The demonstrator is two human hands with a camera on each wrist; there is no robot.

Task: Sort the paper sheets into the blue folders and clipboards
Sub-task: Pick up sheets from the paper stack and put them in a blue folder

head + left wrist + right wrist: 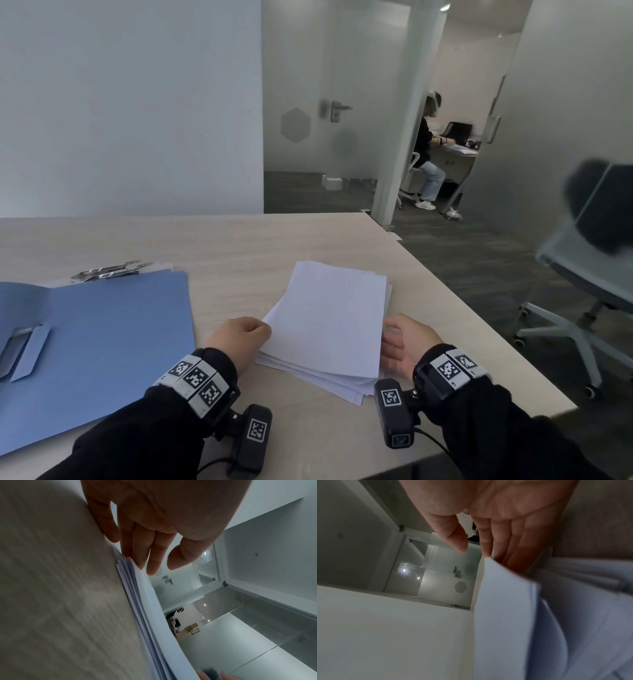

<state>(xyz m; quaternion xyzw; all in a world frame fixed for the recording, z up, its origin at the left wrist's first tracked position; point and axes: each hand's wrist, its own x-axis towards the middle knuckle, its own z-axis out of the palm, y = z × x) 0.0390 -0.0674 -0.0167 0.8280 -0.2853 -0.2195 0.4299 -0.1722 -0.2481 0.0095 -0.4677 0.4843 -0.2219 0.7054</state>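
A stack of white paper sheets (329, 325) lies on the wooden table (239, 246), with its top sheets raised off the rest. My left hand (241, 337) touches the stack's left edge; its fingers (154, 561) are nearly straight against the sheet edges (147, 615), and the thumb is clear of the paper. My right hand (399, 342) is at the right edge. Its fingers (513, 550) reach under the lifted top sheet (501, 615), thumb apart. An open blue folder (102, 342) lies to the left, and metal clipboard clips (109, 270) show behind it.
The table's right edge (479, 308) runs close beside the stack. A grey office chair (582, 274) stands on the floor to the right. A person (428, 154) sits at a desk in the far room beyond glass partitions.
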